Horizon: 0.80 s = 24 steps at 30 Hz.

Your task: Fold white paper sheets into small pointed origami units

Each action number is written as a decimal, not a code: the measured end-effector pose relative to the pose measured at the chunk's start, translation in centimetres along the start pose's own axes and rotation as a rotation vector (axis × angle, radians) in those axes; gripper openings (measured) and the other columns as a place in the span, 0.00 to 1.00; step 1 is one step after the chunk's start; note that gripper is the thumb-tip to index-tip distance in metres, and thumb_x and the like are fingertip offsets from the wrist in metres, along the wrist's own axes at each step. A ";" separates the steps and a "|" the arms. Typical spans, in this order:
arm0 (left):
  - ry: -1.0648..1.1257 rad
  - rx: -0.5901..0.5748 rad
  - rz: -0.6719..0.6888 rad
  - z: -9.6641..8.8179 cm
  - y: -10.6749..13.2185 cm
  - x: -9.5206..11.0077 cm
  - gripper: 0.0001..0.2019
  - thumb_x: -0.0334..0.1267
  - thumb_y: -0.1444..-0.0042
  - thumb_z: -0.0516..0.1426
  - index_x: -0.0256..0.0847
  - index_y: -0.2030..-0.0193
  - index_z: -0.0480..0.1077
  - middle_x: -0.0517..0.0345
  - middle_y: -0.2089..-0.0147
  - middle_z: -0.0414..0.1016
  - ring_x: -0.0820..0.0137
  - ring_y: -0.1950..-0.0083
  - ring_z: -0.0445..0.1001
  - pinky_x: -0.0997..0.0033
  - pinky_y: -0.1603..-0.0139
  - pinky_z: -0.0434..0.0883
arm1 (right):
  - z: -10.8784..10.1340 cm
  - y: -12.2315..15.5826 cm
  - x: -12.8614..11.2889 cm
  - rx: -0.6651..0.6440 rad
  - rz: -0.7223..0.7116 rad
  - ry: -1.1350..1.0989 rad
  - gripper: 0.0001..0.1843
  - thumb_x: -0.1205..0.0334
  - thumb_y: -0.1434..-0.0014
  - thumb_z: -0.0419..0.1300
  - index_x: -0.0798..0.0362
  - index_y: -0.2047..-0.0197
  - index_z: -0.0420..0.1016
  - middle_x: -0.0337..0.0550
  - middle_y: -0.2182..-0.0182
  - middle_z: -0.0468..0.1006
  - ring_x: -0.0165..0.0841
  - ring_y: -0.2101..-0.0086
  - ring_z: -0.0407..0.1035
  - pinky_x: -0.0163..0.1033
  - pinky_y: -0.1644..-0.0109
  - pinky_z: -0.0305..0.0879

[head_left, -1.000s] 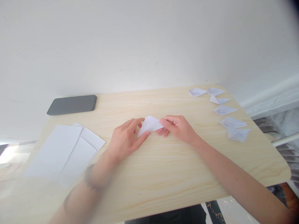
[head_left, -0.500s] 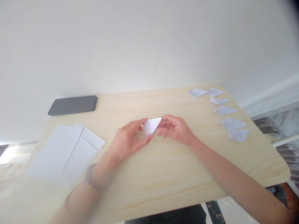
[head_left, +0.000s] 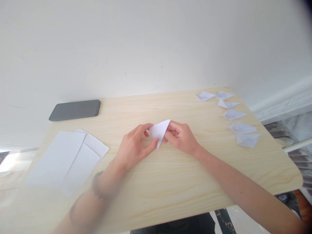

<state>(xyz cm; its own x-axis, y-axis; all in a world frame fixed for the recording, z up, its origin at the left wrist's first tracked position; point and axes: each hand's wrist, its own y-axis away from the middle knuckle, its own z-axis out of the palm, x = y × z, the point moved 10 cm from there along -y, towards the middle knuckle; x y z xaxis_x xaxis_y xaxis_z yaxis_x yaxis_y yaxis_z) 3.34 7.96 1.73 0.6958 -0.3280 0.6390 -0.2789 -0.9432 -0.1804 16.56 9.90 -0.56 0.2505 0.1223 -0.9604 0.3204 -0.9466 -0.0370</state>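
A small folded piece of white paper [head_left: 159, 130], roughly triangular, is held just above the middle of the light wooden table [head_left: 170, 182]. My left hand [head_left: 135, 146] pinches its left side between thumb and fingers. My right hand [head_left: 181, 138] grips its right side, fingers curled against the paper. The paper stands tilted, with one point up and one point down toward the table.
A dark phone [head_left: 75, 110] lies at the back left. Flat white paper sheets [head_left: 68, 157] overlap on the left. Several folded white paper shapes [head_left: 234, 114] sit along the right back edge. A white wall runs behind the table.
The folded paper has turned from lying long and flat between my hands to a narrower upright triangle. Both hands moved closer together around it.
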 end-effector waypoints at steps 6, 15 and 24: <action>0.084 -0.007 0.044 0.2 0.1 1.0 0.14 0.40 0.42 0.53 0.41 0.51 0.66 0.55 0.60 0.73 0.71 0.64 0.71 0.71 0.64 0.69 | 0.1 -0.1 0.5 0.011 0.018 0.026 0.05 0.63 0.46 0.55 0.53 0.68 0.71 0.39 0.74 0.76 0.30 0.77 0.72 0.33 0.75 0.69; 0.751 -0.163 -0.320 2.6 0.3 -1.0 0.20 0.49 0.40 0.49 0.35 0.57 0.72 0.50 0.60 0.78 0.64 0.58 0.75 0.65 0.53 0.72 | -0.8 1.9 -4.5 0.280 -0.461 0.539 0.02 0.63 0.48 0.59 0.51 0.70 0.69 0.35 0.80 0.73 0.25 0.80 0.65 0.31 0.75 0.59; 0.770 -0.242 -0.351 2.9 0.1 -0.7 0.18 0.49 0.42 0.52 0.39 0.56 0.72 0.54 0.55 0.76 0.63 0.51 0.72 0.65 0.49 0.68 | 1.3 2.7 -5.8 0.211 -0.661 0.636 0.04 0.63 0.42 0.54 0.49 0.69 0.67 0.34 0.79 0.72 0.25 0.78 0.65 0.31 0.74 0.57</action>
<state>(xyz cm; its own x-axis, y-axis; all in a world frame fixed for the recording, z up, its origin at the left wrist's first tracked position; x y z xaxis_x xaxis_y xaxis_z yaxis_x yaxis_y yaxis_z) 4.72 7.92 -0.89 0.1522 0.1876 0.9704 -0.3259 -0.9174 0.2284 14.78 6.21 4.54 0.5488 0.7351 -0.3981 0.4192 -0.6540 -0.6297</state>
